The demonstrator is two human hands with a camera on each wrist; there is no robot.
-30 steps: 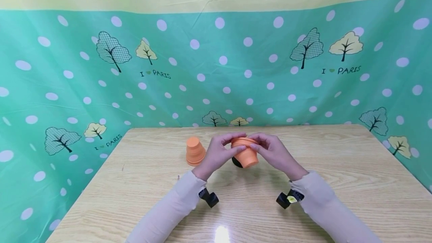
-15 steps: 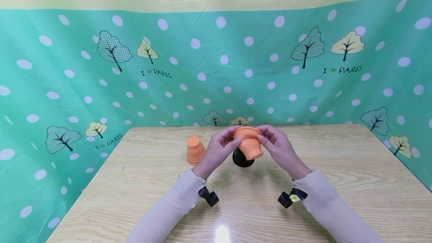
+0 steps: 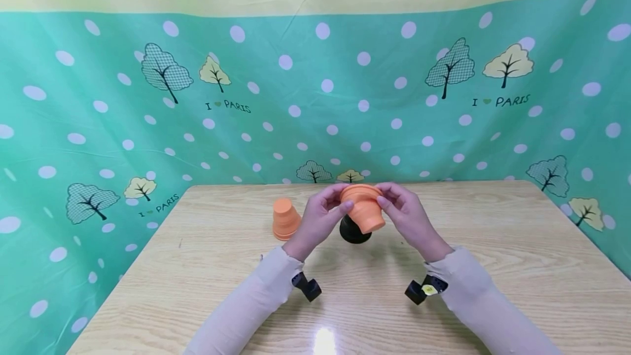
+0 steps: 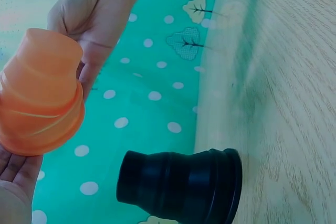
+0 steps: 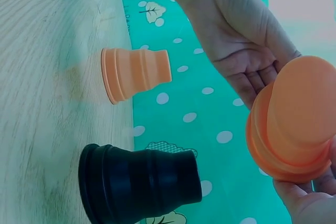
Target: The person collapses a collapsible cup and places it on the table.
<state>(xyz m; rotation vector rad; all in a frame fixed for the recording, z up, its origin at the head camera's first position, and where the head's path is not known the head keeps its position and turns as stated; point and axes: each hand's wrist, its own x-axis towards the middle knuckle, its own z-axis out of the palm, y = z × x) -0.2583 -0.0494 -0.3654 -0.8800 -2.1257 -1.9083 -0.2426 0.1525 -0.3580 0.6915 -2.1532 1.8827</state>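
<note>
Both hands hold a stepped, tapered orange cup [image 3: 366, 207] in the air, its wide rim up and its narrow end tilted toward the near right. The left hand [image 3: 317, 218] grips its left side, thumb in front. On the other side the right hand [image 3: 411, 221] grips it likewise. Just below and behind stands a black cup [image 3: 355, 233] of similar shape, wide end down; the held cup hides its upper part in the head view, while the left wrist view shows this black cup [image 4: 178, 184] whole.
A second orange cup [image 3: 285, 219] stands wide end down on the wooden table [image 3: 222, 267], left of the hands. A patterned green cloth [image 3: 256, 141] hangs behind the table and along its sides. Each wrist wears a small black camera.
Over the first half second both hands raise the orange cup, and more of the black cup comes into sight. Since then the hands and cup have hardly moved.
</note>
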